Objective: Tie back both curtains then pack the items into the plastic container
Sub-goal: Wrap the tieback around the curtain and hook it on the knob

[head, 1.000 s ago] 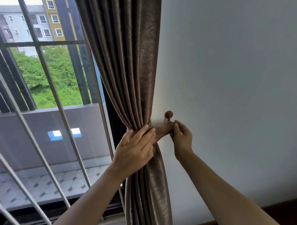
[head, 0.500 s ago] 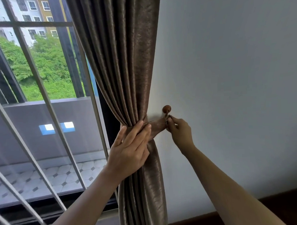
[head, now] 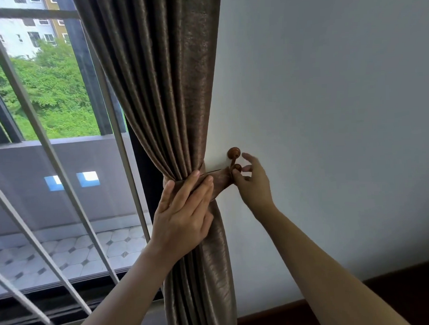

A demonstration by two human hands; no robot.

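Brown curtain hangs at the window's right edge against the white wall, gathered at mid-height by a matching tieback. Its top and hem are cut off. Left hand lies flat, fingers straight, pressing the band onto the folds. Right hand is just right of it at the wooden hook, index finger raised and the others curled. The band's end is hidden behind the fingers, so I can't tell if it's pinched or looped on. Window bars are on the left.

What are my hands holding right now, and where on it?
Right hand pinches the tieback by its end, at the hook; left hand only presses flat on the curtain.
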